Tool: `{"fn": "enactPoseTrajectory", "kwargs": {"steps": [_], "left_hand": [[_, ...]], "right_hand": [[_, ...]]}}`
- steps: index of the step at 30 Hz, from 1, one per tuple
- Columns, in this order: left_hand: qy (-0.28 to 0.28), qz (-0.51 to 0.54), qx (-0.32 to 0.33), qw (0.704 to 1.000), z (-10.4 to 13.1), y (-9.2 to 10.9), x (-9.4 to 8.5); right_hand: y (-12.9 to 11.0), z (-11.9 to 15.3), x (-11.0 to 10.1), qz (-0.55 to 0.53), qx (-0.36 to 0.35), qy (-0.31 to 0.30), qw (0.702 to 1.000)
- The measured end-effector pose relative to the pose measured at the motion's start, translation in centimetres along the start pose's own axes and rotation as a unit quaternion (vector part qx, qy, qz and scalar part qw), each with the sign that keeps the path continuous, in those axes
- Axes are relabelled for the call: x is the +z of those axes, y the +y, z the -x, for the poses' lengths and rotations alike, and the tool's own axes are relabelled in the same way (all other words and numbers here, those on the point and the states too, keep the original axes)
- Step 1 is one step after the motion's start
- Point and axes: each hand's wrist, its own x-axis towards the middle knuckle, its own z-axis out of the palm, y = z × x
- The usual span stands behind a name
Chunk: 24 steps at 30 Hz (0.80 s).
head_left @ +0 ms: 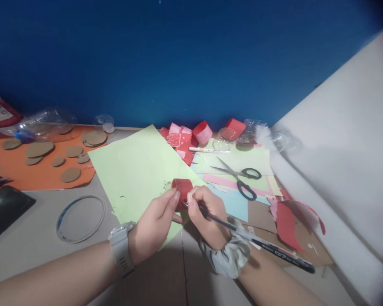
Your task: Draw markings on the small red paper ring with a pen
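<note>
A small red paper ring is pinched at its left and lower side by my left hand, which wears a watch on the wrist. At the ring's right side are the closed fingers of my right hand. That hand also holds a black pen, whose long body points down to the right, away from the ring. Beneath and behind the ring lies a light green sheet, with a few small paper scraps on it. A grey scrunchie circles my right wrist.
Scissors lie partly open on coloured papers at the right, below a white marker. Cardboard discs sit on an orange sheet at the left, near a tape ring and a phone. A blue wall stands behind.
</note>
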Motion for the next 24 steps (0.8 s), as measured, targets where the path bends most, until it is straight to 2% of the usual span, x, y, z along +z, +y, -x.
{"fn": "enactPoseTrajectory", "kwargs": {"steps": [3, 7, 11, 13, 16, 21, 24], "left_hand": [[0.002, -0.007, 0.009, 1.0, -0.11, -0.12, -0.01], [-0.008, 0.015, 0.007, 1.0, -0.07, -0.15, 0.08], [0.027, -0.003, 0.002, 1.0, 0.18, 0.19, 0.08], [0.028, -0.016, 0.023, 0.999, 0.18, 0.28, 0.02], [0.0, -0.015, 0.045, 0.999, 0.0, 0.22, -0.05], [-0.002, 0.017, 0.012, 1.0, -0.21, 0.13, -0.06], [-0.008, 0.0, 0.008, 1.0, -0.08, 0.3, -0.11]], "right_hand": [[0.04, -0.05, 0.05, -0.012, -0.019, -0.003, 1.0], [0.29, 0.31, 0.24, -0.058, -0.032, 0.041, 0.997], [0.47, 0.7, 0.43, -0.093, -0.067, 0.061, 0.992], [0.52, 0.73, 0.5, -0.104, -0.073, 0.063, 0.99], [0.6, 0.68, 0.52, -0.106, -0.077, 0.056, 0.99], [0.45, 0.65, 0.27, -0.111, -0.082, 0.04, 0.99], [0.13, 0.67, 0.01, -0.101, -0.086, 0.025, 0.991]]}}
